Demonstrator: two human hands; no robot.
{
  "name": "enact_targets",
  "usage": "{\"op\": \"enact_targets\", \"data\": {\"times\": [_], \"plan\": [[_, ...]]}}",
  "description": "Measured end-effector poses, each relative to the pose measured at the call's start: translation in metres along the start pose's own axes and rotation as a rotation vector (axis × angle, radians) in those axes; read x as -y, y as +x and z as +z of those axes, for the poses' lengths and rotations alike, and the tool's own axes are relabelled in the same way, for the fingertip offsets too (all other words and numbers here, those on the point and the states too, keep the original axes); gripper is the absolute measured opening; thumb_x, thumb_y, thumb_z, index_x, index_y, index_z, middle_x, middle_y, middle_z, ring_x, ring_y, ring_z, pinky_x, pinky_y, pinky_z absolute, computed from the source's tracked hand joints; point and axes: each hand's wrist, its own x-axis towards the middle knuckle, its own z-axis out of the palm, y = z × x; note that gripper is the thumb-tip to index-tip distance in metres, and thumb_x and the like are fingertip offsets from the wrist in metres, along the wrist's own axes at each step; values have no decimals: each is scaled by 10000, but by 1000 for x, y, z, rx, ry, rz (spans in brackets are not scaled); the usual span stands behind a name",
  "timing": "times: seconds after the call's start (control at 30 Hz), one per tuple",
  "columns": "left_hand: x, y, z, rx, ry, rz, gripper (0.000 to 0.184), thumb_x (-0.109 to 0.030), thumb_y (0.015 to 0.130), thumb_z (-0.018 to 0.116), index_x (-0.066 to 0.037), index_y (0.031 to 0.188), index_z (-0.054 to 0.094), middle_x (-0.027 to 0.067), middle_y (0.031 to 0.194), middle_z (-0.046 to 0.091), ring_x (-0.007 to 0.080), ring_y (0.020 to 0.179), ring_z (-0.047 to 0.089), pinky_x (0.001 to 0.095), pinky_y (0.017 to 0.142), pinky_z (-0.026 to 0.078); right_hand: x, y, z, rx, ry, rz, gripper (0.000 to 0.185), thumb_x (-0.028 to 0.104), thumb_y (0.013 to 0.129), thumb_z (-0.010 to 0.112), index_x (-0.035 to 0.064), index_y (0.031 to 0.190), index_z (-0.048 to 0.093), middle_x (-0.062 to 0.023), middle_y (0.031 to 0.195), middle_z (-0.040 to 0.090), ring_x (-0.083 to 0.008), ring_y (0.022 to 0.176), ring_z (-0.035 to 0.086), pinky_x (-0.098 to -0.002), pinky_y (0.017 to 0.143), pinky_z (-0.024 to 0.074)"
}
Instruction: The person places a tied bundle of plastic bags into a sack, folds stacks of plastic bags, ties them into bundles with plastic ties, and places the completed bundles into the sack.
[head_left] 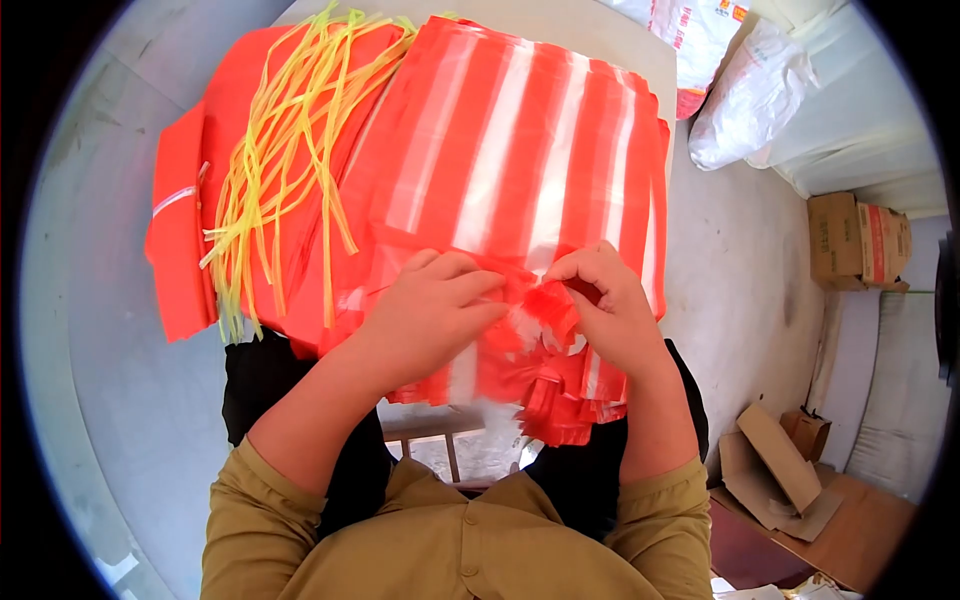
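Observation:
A thick stack of red-and-white striped plastic sheets (510, 150) lies in front of me, its near edge over my lap. My left hand (435, 310) rests at its near part, fingers bent on the red plastic. Between thumb and fingers, my right hand (600, 300) pinches a gathered red piece (552, 305). Below it hangs a bunched, frilled red end (555, 405). Yellow strips (290, 150) lie loose over a plain red pile (235, 90) to the left of the stack.
A folded red bundle (180, 230) with a white band is at the far left. White sacks (750, 95) stand at the upper right. Cardboard boxes (858, 240) are at the right, and an opened carton (770, 470) sits on a brown surface (865, 525) at the lower right.

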Motion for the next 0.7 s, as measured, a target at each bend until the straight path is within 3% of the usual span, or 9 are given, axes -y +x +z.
{"op": "enact_targets", "data": {"times": [0.07,0.17,0.27,0.47,0.57,0.7], "plan": [[1,0,-1,-1,16,22,131,-95,762,733,-70,890,717,77,1230,703,270,1139,633,427,914,489,-1,7,1,12,-172,-161,215,-15,923,622,47,1110,708,-84,980,625,-213,923,638,-322,772,526],[0,0,-1,-23,21,44,88,-110,765,724,-59,828,690,96,1203,701,280,1124,634,429,910,488,-11,15,4,31,-167,-132,242,-19,914,591,41,1117,708,-104,1004,636,-263,941,628,-350,813,519],[-1,0,-4,-5,26,44,109,-125,761,723,-69,853,709,106,1161,697,286,1119,632,434,910,488,-3,18,10,3,-124,28,245,14,920,586,27,1133,705,-129,1019,656,-292,942,629,-372,814,516],[-2,-5,-6,15,37,43,287,-137,839,673,-190,1101,777,109,1201,673,288,1130,627,442,945,484,0,22,13,71,-224,21,289,89,942,596,0,1199,693,-158,1014,683,-300,947,647,-403,861,515],[-2,-6,-7,58,71,36,368,-147,891,643,-276,1212,770,138,1276,640,316,1145,619,453,981,482,-1,21,15,-25,-197,61,285,100,942,612,-1,1194,698,-164,1003,685,-301,973,642,-406,879,515],[-5,-5,-11,72,50,-9,384,-161,903,654,-305,1240,771,176,1365,594,355,1162,607,451,1007,485,0,19,18,-27,-220,-48,284,108,931,642,1,1185,712,-170,1024,701,-324,1004,640,-427,892,519]]}}
